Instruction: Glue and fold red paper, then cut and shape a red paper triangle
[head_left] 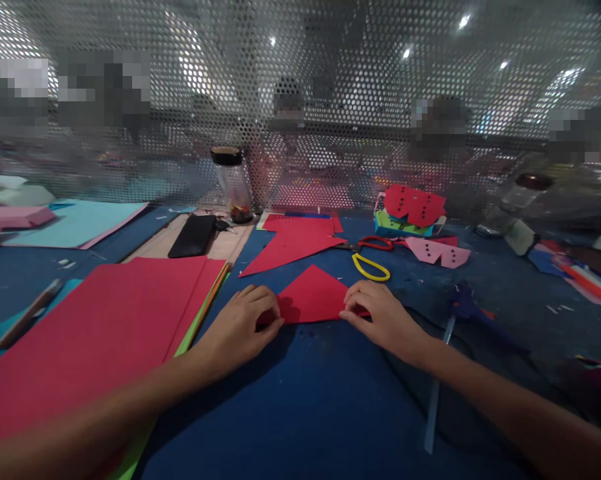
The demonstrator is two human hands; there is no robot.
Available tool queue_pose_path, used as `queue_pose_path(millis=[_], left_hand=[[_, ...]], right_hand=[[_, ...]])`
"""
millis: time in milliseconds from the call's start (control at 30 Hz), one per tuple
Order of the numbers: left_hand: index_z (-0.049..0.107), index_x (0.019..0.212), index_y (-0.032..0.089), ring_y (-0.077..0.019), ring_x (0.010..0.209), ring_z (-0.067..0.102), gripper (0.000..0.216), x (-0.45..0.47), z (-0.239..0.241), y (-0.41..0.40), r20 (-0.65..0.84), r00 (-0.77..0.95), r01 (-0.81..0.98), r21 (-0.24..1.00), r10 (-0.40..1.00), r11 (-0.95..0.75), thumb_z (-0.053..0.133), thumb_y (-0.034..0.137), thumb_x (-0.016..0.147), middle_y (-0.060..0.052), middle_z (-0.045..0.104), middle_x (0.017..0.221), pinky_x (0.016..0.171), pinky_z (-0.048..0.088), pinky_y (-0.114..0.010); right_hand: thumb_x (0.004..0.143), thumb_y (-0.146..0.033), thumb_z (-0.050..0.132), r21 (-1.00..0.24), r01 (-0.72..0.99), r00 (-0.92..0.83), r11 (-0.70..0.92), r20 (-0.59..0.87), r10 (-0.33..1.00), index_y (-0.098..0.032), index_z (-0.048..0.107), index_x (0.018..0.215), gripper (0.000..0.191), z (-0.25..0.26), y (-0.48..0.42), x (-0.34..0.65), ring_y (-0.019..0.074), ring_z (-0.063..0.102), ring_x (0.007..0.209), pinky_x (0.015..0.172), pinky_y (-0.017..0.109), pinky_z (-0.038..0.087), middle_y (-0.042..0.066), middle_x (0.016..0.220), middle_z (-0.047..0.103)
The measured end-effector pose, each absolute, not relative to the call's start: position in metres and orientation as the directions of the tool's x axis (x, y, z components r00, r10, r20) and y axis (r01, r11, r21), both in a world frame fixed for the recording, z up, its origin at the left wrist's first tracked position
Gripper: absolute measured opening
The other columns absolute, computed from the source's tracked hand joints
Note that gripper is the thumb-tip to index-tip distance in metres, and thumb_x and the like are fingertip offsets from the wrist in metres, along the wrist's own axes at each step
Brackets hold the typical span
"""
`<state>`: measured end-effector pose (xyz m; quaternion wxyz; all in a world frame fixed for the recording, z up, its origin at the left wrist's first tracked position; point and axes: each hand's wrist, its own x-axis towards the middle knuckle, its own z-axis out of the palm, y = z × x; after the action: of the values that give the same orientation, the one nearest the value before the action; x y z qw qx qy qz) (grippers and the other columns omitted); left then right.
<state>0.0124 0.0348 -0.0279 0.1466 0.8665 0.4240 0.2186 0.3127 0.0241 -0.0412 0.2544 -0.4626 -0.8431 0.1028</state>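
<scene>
Item: red paper triangle (313, 295), flat on the blue table (300, 400), point away from the person, lying between the two hands. Left hand (245, 323): fingers curled close, pinning the left corner. Right hand (380, 313): likewise on the right corner (seemingly to keep the piece flat and still). Nearby: scissors (371, 257) just beyond, stack of red sheets (95, 327) at left, phone (193, 235), jar (233, 183)

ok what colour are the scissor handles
The scissors have one red handle and one yellow, head view.
</scene>
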Motion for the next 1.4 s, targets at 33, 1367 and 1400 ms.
queue_pose_path(millis=[33, 1367, 1400], left_hand=[[0.06, 0.084, 0.02, -0.0223, 0.093, 0.057, 0.007, 0.0126, -0.0282, 0.0352, 0.255, 0.546, 0.672, 0.435, 0.798, -0.599, 0.06, 0.02, 0.091, -0.004, 0.064, 0.096, 0.084, 0.045, -0.037], [0.06, 0.086, 0.021, -0.0232, 0.095, 0.059, 0.009, 0.0108, -0.0266, 0.0369, 0.258, 0.538, 0.722, 0.35, 0.803, -0.596, 0.055, 0.025, 0.093, -0.004, 0.066, 0.099, 0.086, 0.045, -0.039], [0.06, 0.086, 0.021, -0.0231, 0.095, 0.059, 0.01, 0.0102, -0.0266, 0.037, 0.266, 0.538, 0.724, 0.342, 0.8, -0.6, 0.055, 0.025, 0.094, -0.004, 0.066, 0.099, 0.086, 0.045, -0.039]], right_hand=[[0.094, -0.028, 0.068, -0.406, 0.73, -0.442, 0.551, 0.334, 0.832, -0.021, 0.062, 0.086, 0.012, -0.041, 0.024, 0.3124, 0.0206, 0.061, 0.097, 0.091, 0.04, 0.042, 0.003, 0.1, 0.065], [0.095, -0.035, 0.067, -0.377, 0.733, -0.458, 0.566, 0.343, 0.82, -0.021, 0.063, 0.083, 0.019, -0.0379, 0.0217, 0.3196, 0.0208, 0.061, 0.1, 0.093, 0.039, 0.041, 0.003, 0.101, 0.067], [0.095, -0.035, 0.066, -0.368, 0.73, -0.468, 0.576, 0.345, 0.814, -0.021, 0.063, 0.084, 0.018, -0.0376, 0.0212, 0.3191, 0.0208, 0.061, 0.099, 0.092, 0.039, 0.041, 0.004, 0.1, 0.068]])
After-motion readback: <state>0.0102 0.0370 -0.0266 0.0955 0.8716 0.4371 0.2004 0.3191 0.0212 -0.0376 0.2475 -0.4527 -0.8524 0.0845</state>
